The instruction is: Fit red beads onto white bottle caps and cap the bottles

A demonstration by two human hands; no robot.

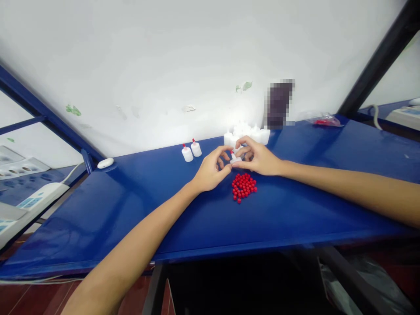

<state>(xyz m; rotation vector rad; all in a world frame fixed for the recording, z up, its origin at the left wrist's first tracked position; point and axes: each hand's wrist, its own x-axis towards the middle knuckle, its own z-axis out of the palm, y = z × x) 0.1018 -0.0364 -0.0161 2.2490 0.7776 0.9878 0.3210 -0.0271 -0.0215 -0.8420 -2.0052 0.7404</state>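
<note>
Both hands meet over the blue table [131,210], just behind a pile of several small red caps [244,187]. My left hand [210,169] and my right hand [257,157] pinch a small white bottle [235,158] between their fingertips; a red cap shows at its top. Two capped white bottles [191,151] stand to the left. A group of several uncapped white bottles [249,132] stands behind my right hand, against the wall.
A white wall rises right behind the table. A white oval object [105,163] lies at the table's left corner. A clear bag with red pieces [323,120] sits at the back right. White power strips [29,199] lie on the left bench. Dark frame posts stand at both sides.
</note>
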